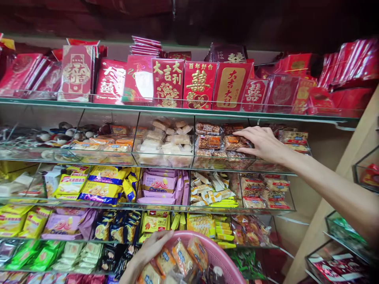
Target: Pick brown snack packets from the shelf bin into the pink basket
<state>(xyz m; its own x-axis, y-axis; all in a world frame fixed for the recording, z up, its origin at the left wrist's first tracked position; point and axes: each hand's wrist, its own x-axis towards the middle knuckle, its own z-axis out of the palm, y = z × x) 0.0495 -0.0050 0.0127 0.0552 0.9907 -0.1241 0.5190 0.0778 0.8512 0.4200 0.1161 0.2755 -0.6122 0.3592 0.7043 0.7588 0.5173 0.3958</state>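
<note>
My left hand (151, 249) grips the rim of a pink plastic basket (226, 252) at the bottom of the view. Inside the basket lie several clear-wrapped snack packets (182, 257) with blue and orange labels, and some dark ones. My right hand (260, 142) reaches into a glass shelf compartment on the right. Its thumb and fingers are apart, at the edge of a wrapped brown snack bar (233, 142) with an orange label. More such brown bars (209, 142) are stacked beside it. Whether the fingers press on the bar is hard to tell.
Red envelopes (198, 85) with gold characters stand along the top shelf. White wrapped sweets (166, 146) fill the compartment left of the brown bars. Purple packets (160, 185) and yellow-blue packets (103, 183) sit below. Glass shelf edges (166, 165) and dividers separate the goods.
</note>
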